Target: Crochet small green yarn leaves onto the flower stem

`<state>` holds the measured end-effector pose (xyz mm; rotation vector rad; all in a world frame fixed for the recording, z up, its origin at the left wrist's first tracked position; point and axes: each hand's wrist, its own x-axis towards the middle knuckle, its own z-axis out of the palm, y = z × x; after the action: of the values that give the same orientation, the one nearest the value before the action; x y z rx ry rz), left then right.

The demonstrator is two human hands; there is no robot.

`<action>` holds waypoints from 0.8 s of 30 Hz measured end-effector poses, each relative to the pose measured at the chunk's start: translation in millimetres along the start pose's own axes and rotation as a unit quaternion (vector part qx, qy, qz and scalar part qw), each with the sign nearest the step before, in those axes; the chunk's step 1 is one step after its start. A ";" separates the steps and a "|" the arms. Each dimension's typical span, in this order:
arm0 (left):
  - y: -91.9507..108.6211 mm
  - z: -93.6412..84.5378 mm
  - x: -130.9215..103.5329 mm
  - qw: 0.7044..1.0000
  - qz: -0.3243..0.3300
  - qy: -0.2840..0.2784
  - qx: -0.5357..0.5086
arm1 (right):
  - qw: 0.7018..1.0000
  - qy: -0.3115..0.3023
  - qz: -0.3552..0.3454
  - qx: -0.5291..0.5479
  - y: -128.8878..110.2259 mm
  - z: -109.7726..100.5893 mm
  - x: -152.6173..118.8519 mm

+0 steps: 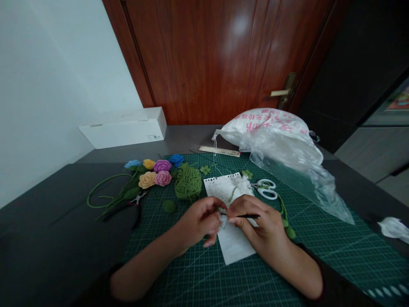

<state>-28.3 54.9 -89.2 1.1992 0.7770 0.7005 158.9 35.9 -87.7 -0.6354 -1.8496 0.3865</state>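
My left hand (204, 219) pinches a small piece of white crochet work (223, 221), partly hidden by the fingers. In my right hand (260, 217) is a thin dark-handled crochet hook (251, 216), its tip at the white piece. Both hands meet above a handwritten sheet of notebook paper (234, 249). Just beyond the right fingers, a fluffy white bundle (243, 185) lies on the paper's upper end. A ball of green yarn (188, 182) sits past my left hand, with a green crocheted leaf (169, 207) nearby.
Everything rests on a green cutting mat (191, 273). White-handled scissors (267, 189) lie right of the paper; crocheted flowers (162, 166) and pliers (136, 204) lie left. Behind are a ruler (220, 151), a white plastic bag (271, 128) and a white box (128, 128).
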 end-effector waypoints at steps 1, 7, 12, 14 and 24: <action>-0.5 -0.4 0.2 1.000 0.000 -0.001 0.001 | 1.000 -0.003 0.000 -0.001 0.5 -0.4 0.4; 5.7 0.7 -0.3 1.000 0.009 -0.001 -0.005 | 0.997 0.076 0.027 0.010 -3.4 -7.6 4.4; 8.8 3.1 -1.4 1.000 0.015 0.008 -0.012 | 0.980 0.126 0.140 0.063 -2.0 -3.4 0.2; 8.2 3.9 -1.6 1.000 0.015 0.012 -0.014 | 0.971 0.134 0.174 0.089 -0.4 -0.1 -0.9; 4.5 3.9 -0.1 1.000 0.015 0.008 -0.017 | 0.976 0.135 0.147 0.089 -2.4 1.4 0.2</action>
<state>-25.3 53.7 -84.2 1.1782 0.7602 0.7460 156.9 34.1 -86.7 -0.7978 -1.4483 0.6212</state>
